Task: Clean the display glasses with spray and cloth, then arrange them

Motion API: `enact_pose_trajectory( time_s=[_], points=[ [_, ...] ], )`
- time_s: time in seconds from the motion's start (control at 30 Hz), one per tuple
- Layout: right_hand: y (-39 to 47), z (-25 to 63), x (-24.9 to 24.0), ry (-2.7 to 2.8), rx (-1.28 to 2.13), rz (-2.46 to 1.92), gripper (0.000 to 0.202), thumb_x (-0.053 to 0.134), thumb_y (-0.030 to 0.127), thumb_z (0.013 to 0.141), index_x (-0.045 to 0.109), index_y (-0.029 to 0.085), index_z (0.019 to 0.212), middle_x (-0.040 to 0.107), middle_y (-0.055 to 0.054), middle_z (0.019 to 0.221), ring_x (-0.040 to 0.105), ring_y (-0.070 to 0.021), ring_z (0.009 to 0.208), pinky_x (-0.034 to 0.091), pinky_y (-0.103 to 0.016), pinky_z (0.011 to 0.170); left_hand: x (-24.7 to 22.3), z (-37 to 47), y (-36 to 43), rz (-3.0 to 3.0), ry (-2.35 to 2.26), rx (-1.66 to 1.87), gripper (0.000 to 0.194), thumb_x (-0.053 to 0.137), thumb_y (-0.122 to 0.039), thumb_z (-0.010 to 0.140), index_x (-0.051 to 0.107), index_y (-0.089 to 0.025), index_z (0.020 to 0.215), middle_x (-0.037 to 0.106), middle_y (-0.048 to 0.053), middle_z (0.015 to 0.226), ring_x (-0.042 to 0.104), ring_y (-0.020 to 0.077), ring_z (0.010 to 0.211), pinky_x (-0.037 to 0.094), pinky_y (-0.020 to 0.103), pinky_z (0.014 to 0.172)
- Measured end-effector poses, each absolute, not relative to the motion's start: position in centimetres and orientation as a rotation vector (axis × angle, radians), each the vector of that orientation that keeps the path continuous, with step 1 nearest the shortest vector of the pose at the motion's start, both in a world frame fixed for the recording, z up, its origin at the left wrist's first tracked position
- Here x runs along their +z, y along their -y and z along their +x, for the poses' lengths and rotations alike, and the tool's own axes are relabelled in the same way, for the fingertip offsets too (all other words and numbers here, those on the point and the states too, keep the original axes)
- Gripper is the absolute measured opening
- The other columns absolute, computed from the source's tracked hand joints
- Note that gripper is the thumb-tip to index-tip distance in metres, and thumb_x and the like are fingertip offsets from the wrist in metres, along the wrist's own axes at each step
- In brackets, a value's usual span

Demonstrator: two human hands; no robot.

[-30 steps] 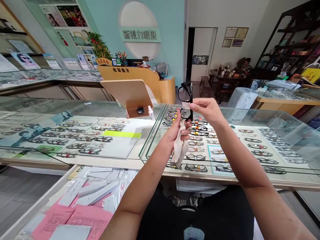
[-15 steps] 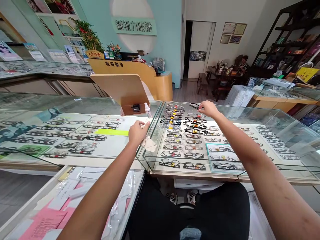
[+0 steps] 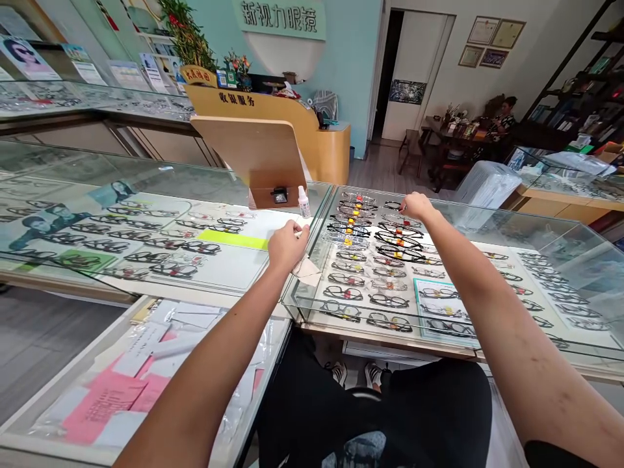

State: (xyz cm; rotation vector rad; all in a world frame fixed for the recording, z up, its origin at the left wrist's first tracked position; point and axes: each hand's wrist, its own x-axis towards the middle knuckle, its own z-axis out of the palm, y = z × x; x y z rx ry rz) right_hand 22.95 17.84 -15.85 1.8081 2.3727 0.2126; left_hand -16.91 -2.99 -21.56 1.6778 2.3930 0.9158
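My left hand (image 3: 286,247) is closed on a cream cleaning cloth (image 3: 307,270), which hangs below the fingers over the edge of the glass counter. Just beyond it stands a small white spray bottle (image 3: 304,203). At the back of the right-hand counter, my right hand (image 3: 417,205) pinches a dark pair of glasses (image 3: 392,205) by one side. The glasses are at the far end of a column of frames on the glass top. Beside that column runs a second column of glasses (image 3: 351,220).
An open cardboard box (image 3: 253,146) stands behind the bottle. Display cases (image 3: 234,273) hold rows of glasses. A drawer (image 3: 114,383) with pink and white packets is pulled out at lower left. A person (image 3: 502,120) sits at a table far back.
The view has shifted, so the scene sits differently in the picture. My right hand has brought the glasses down to the far end of the column. My left hand still holds the cloth.
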Motion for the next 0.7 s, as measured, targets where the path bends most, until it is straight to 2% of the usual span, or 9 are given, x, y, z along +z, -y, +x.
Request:
enact_pose_trajectory(
  time_s=[0.23, 0.4, 0.5, 0.57, 0.7],
  points=[
    [-17.9, 22.5, -15.5, -2.358, 0.081, 1.813, 0.033, 0.076, 0.043, 0.110, 0.075, 0.017, 0.131, 0.075, -0.012, 0.134, 0.075, -0.0262, 0.120, 0.064, -0.049, 0.107, -21.4, -16.9, 3.0, 1.680, -2.404, 0.899, 0.034, 0.053, -0.056, 0.107, 0.068, -0.026, 0.100, 0.084, 0.013, 0.107, 0.076, 0.0384, 0.102, 0.041, 0.039, 0.076],
    [-16.7, 24.0, -14.0, -2.413, 0.038, 1.905, 0.034, 0.071, 0.050, 0.112, 0.077, 0.017, 0.114, 0.079, -0.008, 0.114, 0.075, -0.0229, 0.105, 0.063, -0.042, 0.098, -21.3, -16.8, 3.0, 1.681, -2.417, 0.886, 0.035, 0.052, -0.056, 0.107, 0.068, -0.026, 0.101, 0.083, 0.015, 0.106, 0.076, 0.0397, 0.102, 0.041, 0.039, 0.076],
    [-15.2, 26.8, -13.4, -2.398, 0.085, 2.052, 0.044, 0.063, 0.054, 0.113, 0.075, 0.018, 0.089, 0.077, -0.011, 0.093, 0.074, -0.0268, 0.096, 0.055, -0.035, 0.085, -21.4, -16.9, 2.9, 1.674, -2.440, 0.876, 0.035, 0.052, -0.057, 0.106, 0.068, -0.026, 0.100, 0.083, 0.015, 0.104, 0.075, 0.0401, 0.101, 0.042, 0.040, 0.077],
    [-13.8, 29.5, -13.5, -2.350, 0.112, 2.178, 0.056, 0.053, 0.058, 0.116, 0.071, 0.021, 0.079, 0.076, -0.014, 0.086, 0.073, -0.0299, 0.093, 0.049, -0.035, 0.079, -21.4, -16.9, 2.8, 1.670, -2.460, 0.866, 0.034, 0.052, -0.055, 0.105, 0.067, -0.026, 0.098, 0.082, 0.015, 0.101, 0.075, 0.0404, 0.100, 0.043, 0.042, 0.079],
    [-10.1, 36.3, -15.2, -2.167, 0.120, 2.426, 0.069, 0.037, 0.065, 0.117, 0.075, 0.020, 0.082, 0.076, -0.019, 0.086, 0.072, -0.0322, 0.089, 0.046, -0.037, 0.075, -21.5, -16.8, 2.7, 1.719, -2.470, 0.873, 0.030, 0.053, -0.051, 0.105, 0.066, -0.025, 0.096, 0.081, 0.016, 0.100, 0.074, 0.0407, 0.104, 0.046, 0.047, 0.090]
  ],
)
